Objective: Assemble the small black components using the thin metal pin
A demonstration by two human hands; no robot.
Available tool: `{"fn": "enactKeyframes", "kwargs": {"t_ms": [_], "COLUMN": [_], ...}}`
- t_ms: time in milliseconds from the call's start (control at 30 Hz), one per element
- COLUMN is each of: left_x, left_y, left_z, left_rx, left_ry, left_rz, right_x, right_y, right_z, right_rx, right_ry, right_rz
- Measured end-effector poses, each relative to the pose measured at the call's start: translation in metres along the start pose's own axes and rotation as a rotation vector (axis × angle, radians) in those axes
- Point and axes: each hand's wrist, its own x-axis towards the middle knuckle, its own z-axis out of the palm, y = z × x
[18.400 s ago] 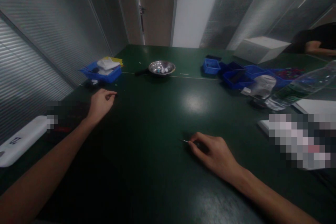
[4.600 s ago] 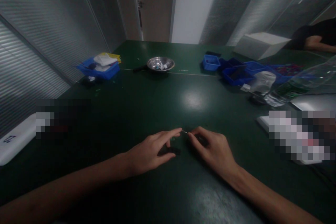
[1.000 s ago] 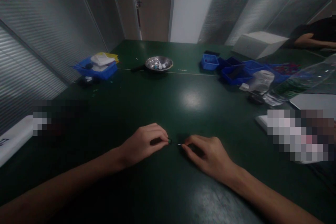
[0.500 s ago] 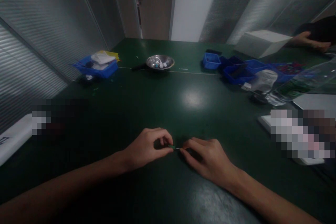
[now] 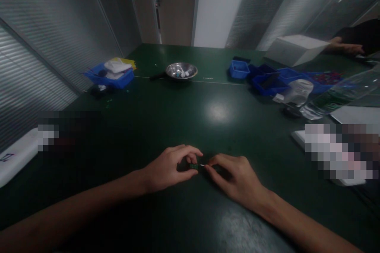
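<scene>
Just above the table, my left hand (image 5: 166, 170) has a small green piece (image 5: 193, 166), perhaps a little circuit board, between its thumb and a curled finger. The index finger of that hand stretches out above the piece, apart from it. Close by on the right, my right hand (image 5: 237, 180) is closed in a pinch on a thin, shiny, light-coloured bit (image 5: 202, 165). This bit points left and meets the right end of the green piece; whether the two are joined I cannot make out.
A metal bowl (image 5: 190, 78) with small parts stands far back on the green table (image 5: 178, 114). At back left is a blue bin (image 5: 123, 80). Blue trays (image 5: 239, 72), a plastic bottle (image 5: 329, 101) and a white box (image 5: 292, 52) are at right. Another person's hand (image 5: 352, 49) shows beyond.
My left index finger has lifted off the green piece and reached to the right. The piece now shows a wider face. My right hand has hardly moved. The other person's hand has shifted.
</scene>
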Motion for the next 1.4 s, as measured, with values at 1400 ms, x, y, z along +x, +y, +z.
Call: {"fn": "enactKeyframes", "kwargs": {"t_ms": [1400], "left_x": [-0.04], "left_y": [-0.13], "left_z": [-0.22], "left_rx": [0.715], "left_ry": [0.563], "left_rz": [-0.438], "right_x": [-0.003], "right_y": [0.01], "right_z": [-0.006], "right_rx": [-0.008], "right_ry": [0.008], "right_rz": [0.015]}}
